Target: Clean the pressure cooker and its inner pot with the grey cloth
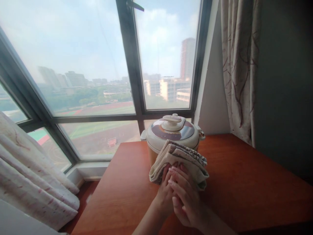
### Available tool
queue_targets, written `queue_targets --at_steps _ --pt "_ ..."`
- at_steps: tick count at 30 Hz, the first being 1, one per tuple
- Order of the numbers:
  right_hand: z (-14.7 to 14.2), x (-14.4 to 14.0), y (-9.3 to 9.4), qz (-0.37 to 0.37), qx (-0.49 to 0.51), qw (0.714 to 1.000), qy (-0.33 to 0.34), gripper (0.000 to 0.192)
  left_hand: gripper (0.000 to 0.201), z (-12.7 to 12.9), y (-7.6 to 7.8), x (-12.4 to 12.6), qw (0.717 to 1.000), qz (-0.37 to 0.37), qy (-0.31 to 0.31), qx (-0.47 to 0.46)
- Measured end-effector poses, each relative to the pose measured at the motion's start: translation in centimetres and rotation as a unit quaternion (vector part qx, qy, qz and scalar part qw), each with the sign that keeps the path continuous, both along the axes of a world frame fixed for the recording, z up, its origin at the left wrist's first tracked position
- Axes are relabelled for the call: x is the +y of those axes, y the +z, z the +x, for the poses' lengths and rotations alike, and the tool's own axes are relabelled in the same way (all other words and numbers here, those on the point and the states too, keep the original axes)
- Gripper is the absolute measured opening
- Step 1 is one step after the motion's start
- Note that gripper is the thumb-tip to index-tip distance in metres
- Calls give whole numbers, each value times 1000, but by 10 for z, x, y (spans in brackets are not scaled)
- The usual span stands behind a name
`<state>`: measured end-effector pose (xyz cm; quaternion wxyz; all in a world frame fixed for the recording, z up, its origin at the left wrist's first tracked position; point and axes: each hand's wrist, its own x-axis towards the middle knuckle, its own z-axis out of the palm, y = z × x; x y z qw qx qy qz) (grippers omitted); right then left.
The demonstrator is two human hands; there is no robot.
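Folded cloth (178,160): a thick beige bundle with a patterned edge, held up against the front wall of the cooker, above the surface.
Left hand (166,187): your fingers reach under and behind the cloth's lower edge, grasping it from below; the palm is partly hidden by the other hand.
Right hand (187,195): it overlaps your left, fingers flat and pressed on the cloth's lower front, pinning rather than clenching.
Cooker (172,133): a cream pot with a brown-ringed lid and a knob, standing at the far edge of the surface, just before the window (97,65).
Surface (244,182): reddish-brown wood, bare around the pot.
Curtain (238,65): hangs at the right, well apart from your hands.
Risk, unfolding: your grip lies low on the bundle, so the upper layers could probably splay open.
Risk, pushing: pressure against the pot could likely slide it towards the glass.
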<state>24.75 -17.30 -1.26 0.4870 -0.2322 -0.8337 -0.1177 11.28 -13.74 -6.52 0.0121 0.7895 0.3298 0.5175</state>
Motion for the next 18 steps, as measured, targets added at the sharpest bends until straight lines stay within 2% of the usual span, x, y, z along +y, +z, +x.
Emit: queue_targets --at_steps 2,4,8,10,12,15,18 --pt "-1 8 -16 -18 18 999 -38 67 43 -8 10 -2 998 59 -14 -17" --pt "-1 16 -25 -16 5 997 -70 67 34 -14 23 -2 992 91 -1 -86" --pt "-3 24 -27 1 -41 989 -145 67 16 -30 53 8 975 25 44 -215" --pt "-9 26 -21 5 -55 982 -182 64 16 -40 70 18 968 11 72 -242" --pt "-17 28 -12 4 -62 976 -207 61 24 -49 87 30 969 5 87 -230" --pt "-28 31 -1 18 -73 973 -216 54 34 -58 111 45 982 -18 32 -185" --pt "-28 34 1 49 -98 974 -200 44 39 -60 128 56 986 -58 -38 -152"
